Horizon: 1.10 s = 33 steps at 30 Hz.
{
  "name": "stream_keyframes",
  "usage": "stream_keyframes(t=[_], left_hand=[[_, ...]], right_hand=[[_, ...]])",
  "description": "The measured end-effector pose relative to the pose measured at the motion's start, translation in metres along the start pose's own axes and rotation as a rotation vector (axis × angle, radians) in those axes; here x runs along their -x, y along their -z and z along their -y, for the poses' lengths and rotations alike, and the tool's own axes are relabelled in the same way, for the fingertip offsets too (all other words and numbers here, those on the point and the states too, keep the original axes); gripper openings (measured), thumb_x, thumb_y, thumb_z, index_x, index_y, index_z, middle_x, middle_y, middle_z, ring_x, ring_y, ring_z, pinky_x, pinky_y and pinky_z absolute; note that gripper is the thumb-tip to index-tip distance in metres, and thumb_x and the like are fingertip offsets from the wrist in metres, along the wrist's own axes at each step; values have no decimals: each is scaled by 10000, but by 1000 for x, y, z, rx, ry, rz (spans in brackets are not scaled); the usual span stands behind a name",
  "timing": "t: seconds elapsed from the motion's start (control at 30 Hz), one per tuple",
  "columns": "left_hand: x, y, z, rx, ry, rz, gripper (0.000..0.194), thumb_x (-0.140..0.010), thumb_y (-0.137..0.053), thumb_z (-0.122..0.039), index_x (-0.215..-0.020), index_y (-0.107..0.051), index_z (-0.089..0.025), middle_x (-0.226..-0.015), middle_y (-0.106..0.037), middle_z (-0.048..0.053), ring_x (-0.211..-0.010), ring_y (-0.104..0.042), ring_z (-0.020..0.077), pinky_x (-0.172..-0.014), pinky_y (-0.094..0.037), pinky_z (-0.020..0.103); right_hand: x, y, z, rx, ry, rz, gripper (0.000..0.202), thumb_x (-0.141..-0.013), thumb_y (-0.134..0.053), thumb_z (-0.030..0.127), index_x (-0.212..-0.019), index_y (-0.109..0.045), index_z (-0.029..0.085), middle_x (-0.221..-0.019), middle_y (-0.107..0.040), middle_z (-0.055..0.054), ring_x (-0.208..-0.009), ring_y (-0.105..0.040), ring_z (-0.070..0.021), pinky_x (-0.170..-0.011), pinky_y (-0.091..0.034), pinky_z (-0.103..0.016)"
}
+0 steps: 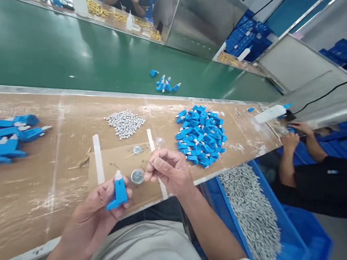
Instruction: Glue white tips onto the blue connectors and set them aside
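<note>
In my left hand (100, 204) is a blue plastic piece (120, 192) with a white tip, held upright between thumb and fingers. My right hand (169, 172) is closed in a pinch beside a small round dish (137, 176) of clear, greyish content. Whatever sits between those fingertips is too small to make out. A second small dish (137, 150) lies farther back with a thin stick across it, both dishes resting on a cardboard sheet (114, 157). Beyond my hands is a pile of small grey pieces (125, 123); to their right lies a large heap of blue pieces (202, 136).
More blue pieces (3, 138) lie at the left. Several stand on the green conveyor belt (106, 58). At right are a white bottle (270, 114), a co-worker's hands (292, 137), and a blue bin (293, 252) of grey parts. Another person sits across the belt.
</note>
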State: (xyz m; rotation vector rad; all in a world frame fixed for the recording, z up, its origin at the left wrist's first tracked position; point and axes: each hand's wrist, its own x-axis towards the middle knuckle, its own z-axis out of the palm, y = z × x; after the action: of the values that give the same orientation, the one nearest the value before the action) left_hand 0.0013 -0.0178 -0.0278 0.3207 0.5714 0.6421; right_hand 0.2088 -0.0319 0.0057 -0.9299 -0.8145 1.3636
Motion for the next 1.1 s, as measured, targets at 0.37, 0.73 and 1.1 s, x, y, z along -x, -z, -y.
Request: stream_keyframes(t=[0.37, 0.73, 1.1], left_hand=[[4, -19, 8, -58, -60, -8, 303, -777, -806, -379, -924, -729, -126, -783, -676, 57, -639, -607, 111, -574, -478, 190], [6, -23, 13, -305, -343, 0, 216, -881, -706, -365, -969, -742, -170, -771, -647, 25, -689, -541, 112, -664, -442, 227], [5, -20, 14, -377, -375, -29, 242, -856, -734, -373, -958, -757, -155, -782, -684, 43, -699, -585, 131, -674, -456, 238]], right_hand=[[22, -2, 0, 156, -96, 49, 119, -790, -833, 269, -837, -787, 171, -677, -757, -46, -572, -719, -148, -507, -572, -199], [29, -19, 4, 310, -161, 11, 141, -849, -779, 309, -846, -742, 172, -633, -690, -16, -549, -637, -120, -482, -542, -193], [29, -22, 0, 398, -87, 40, 97, -852, -769, 283, -830, -755, 190, -753, -658, -17, -561, -570, -100, -467, -500, -196]])
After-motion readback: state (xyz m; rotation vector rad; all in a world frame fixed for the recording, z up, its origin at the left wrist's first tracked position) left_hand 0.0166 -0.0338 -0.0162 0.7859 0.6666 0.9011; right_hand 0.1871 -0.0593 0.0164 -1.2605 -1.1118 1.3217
